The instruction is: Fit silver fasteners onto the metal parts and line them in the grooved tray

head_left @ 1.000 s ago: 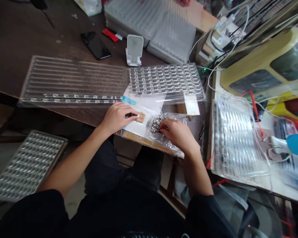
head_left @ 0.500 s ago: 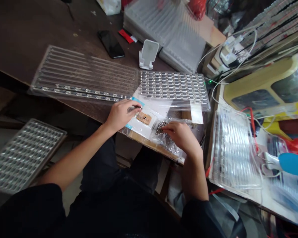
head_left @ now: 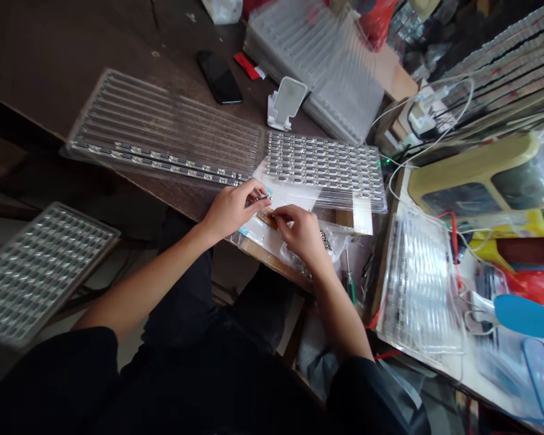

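My left hand (head_left: 230, 210) is closed on a small metal connector (head_left: 263, 197), held just above a brown wooden block (head_left: 266, 218). My right hand (head_left: 303, 234) pinches at the block's right side; whatever sits between its fingertips is too small to make out. Partly behind my right hand lies a clear plastic bag (head_left: 341, 243) of small shiny metal parts (head_left: 325, 240). Beyond the hands, a clear tray (head_left: 324, 160) is filled with rows of connectors. Left of it, a long ribbed tray (head_left: 163, 115) has connectors in its front rows.
A phone (head_left: 219, 77) and a white phone stand (head_left: 286, 103) are at the back, near stacked clear trays (head_left: 290, 42). A green-handled screwdriver (head_left: 349, 284) lies right of the bag. Another full tray (head_left: 45, 269) stands low at left. White cables (head_left: 471, 90) loop at right.
My right hand has moved left from the bag of metal parts to the wooden block. My left hand stays by the block with the connector. The view has shifted slightly.
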### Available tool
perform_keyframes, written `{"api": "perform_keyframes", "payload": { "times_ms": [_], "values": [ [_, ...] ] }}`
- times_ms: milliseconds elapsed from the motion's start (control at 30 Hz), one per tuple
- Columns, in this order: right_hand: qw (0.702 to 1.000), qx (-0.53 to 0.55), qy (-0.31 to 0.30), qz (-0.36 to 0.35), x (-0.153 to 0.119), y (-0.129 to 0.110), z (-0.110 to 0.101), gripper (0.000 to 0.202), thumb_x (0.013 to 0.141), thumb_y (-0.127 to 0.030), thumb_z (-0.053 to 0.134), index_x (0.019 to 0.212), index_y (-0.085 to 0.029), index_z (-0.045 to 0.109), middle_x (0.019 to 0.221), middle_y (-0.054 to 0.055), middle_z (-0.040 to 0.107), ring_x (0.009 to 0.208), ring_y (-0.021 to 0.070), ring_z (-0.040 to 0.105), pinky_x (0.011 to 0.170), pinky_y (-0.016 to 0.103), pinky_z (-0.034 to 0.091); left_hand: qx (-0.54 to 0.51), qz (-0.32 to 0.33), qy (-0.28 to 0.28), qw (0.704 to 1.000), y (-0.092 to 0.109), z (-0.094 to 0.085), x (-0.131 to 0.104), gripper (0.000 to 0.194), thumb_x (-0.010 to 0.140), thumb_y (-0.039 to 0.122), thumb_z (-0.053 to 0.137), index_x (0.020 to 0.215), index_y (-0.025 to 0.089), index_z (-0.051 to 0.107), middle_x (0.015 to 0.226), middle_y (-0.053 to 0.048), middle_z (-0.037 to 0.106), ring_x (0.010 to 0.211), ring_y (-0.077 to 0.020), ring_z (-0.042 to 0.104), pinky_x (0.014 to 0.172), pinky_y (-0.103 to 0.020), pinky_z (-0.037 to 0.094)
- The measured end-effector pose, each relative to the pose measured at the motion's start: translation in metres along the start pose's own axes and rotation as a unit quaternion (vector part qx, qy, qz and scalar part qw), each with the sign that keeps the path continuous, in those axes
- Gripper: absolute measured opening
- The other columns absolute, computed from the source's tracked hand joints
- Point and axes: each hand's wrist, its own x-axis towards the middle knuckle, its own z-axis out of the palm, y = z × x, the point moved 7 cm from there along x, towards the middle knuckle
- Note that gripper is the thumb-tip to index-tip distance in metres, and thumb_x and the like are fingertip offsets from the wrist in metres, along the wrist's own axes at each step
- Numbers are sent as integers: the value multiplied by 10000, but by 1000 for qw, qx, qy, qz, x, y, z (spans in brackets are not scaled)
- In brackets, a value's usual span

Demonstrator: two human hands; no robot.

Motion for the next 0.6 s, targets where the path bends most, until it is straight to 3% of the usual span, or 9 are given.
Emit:
{"api": "perform_keyframes", "payload": {
  "times_ms": [167, 300, 467, 600],
  "values": [
    [987, -157, -26, -29, -4, -15, 13, 233, 978, -152, 538, 1057, -188, 755, 990, 119, 743, 905, 242, 700, 759, 314, 508, -7, 4, 39, 999, 1, -5, 0, 138, 897, 232, 719, 1026, 192, 694, 986, -43, 777, 889, -181, 742, 829, -282, 580],
    [988, -144, -43, -30, -6, -16, 13, 253, 975, -135, 548, 1063, -232, 765, 980, 89, 746, 872, 214, 698, 755, 288, 504, 28, 6, 43, 999, 4, -5, 2, 131, 896, 208, 695, 1022, 189, 724, 982, -48, 785, 875, -193, 748, 830, -306, 583],
    [999, -23, 21, -32, -19, 1, -25, 224, 953, -141, 557, 981, -214, 767, 972, 71, 763, 863, 202, 712, 790, 293, 520, 47, 6, -4, 999, 15, 7, 5, 130, 869, 317, 749, 951, 216, 755, 907, -36, 788, 822, -199, 744, 768, -313, 576],
    [999, -13, 44, -7, -34, 19, -61, 160, 911, -172, 602, 911, -200, 759, 903, 58, 770, 829, 211, 715, 754, 317, 521, 51, 22, -66, 996, 21, 27, 3, 106, 859, 355, 772, 883, 252, 774, 891, -16, 787, 797, -197, 730, 741, -329, 561]
  ]
}}
